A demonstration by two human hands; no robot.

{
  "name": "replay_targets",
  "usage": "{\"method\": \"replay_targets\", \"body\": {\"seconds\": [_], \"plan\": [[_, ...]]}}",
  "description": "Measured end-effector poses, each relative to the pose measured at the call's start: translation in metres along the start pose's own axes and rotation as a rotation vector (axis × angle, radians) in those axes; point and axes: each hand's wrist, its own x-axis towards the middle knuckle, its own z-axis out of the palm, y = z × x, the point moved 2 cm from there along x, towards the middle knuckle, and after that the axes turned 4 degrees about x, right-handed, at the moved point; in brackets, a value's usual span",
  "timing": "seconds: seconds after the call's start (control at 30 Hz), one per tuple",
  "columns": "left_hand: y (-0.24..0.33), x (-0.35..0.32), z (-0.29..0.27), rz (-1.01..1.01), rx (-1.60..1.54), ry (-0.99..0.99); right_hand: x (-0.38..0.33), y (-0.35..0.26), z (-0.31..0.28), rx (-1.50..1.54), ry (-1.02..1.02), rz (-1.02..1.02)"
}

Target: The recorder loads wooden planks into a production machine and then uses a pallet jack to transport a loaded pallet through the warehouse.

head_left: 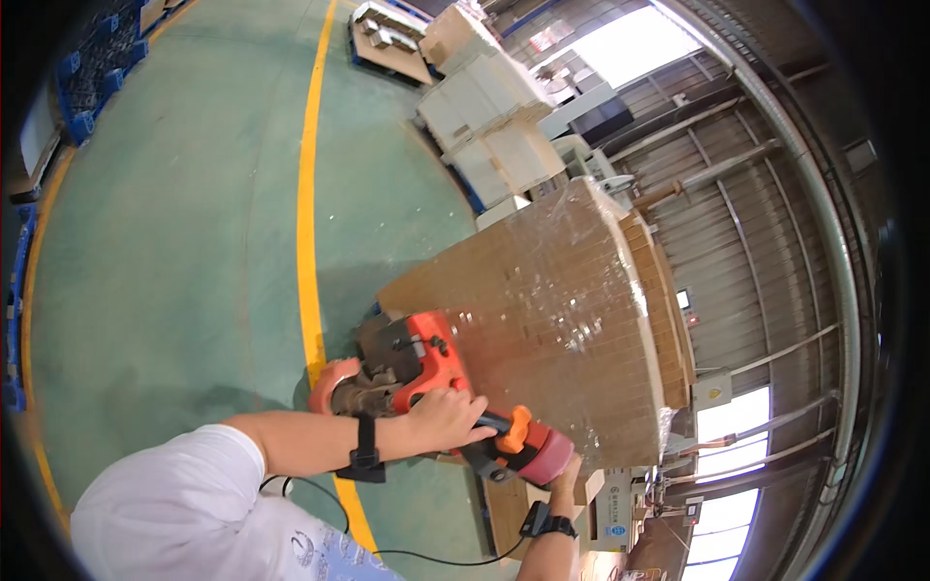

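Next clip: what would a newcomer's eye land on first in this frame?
First the tall pallet load of brown cartons wrapped in clear film, filling the centre right. At its foot sits an orange pallet truck handle, gripped by the left hand at the top and the right hand lower down by its red end. A yellow floor line runs up the green floor on the left.

The right hand (567, 476) is mostly hidden behind the red handle end (542, 455) of the pallet truck (421, 363); its grip cannot be told. The wrapped stack (552, 329) covers the truck's forks and the pallet. The left hand (446, 418) hides the bar it clasps. The lower edge cuts off the right forearm (547, 562).
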Motion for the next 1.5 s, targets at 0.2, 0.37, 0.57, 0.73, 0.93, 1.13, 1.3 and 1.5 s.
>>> {"method": "replay_targets", "body": {"seconds": [0.2,0.37,0.57,0.73,0.93,1.13,1.3,1.5], "plan": [[-0.035,0.05,0.019,0.015,0.023,0.019,0.071,-0.017,0.013,0.142,-0.028,0.088],[-0.03,0.052,0.018,0.008,0.03,-0.056,0.07,-0.019,0.006,0.218,-0.041,0.094],[-0.035,0.062,0.013,0.052,0.016,-0.147,0.063,-0.01,0.002,0.261,-0.05,0.179],[-0.073,0.105,0.032,0.152,-0.01,-0.13,0.107,-0.007,0.018,0.226,-0.021,0.181],[-0.139,0.174,0.054,0.252,-0.177,-0.305,0.181,-0.004,0.046,0.175,0.006,0.319],[-0.231,0.221,0.072,0.529,-0.723,-0.675,0.228,-0.041,0.091,0.071,-0.018,0.465],[-0.373,0.275,0.017,0.38,-0.907,-1.007,0.268,-0.113,0.176,0.178,-0.044,0.726],[-0.583,0.388,0.047,-0.188,-0.702,-0.958,0.357,-0.179,0.303,0.455,-0.084,1.057]]}}
